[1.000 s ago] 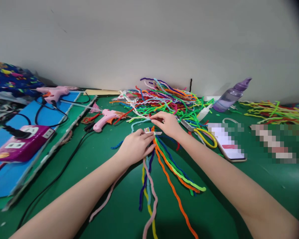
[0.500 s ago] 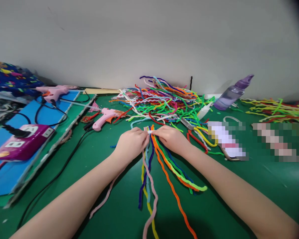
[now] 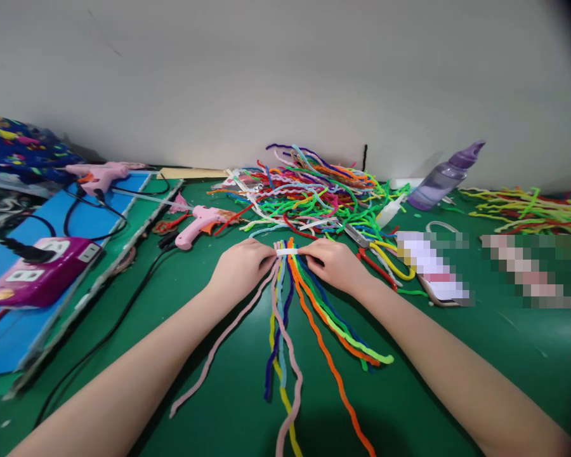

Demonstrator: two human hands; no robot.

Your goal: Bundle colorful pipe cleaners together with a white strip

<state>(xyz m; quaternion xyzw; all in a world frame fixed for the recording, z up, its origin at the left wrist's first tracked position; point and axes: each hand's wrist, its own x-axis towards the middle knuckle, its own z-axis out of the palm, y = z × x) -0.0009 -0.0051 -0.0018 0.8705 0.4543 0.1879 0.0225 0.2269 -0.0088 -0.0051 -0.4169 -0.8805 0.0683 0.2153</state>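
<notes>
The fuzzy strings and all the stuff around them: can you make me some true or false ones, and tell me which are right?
1. The left hand and right hand both touch the white strip. True.
2. The bottle is orange. False: the bottle is purple.
3. A black plug is in the purple socket box. True.
4. The table is red. False: the table is green.

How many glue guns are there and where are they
2: one pink glue gun at the far end of the blue board, another glue gun on the green table, left of the pipe cleaner pile.
</notes>
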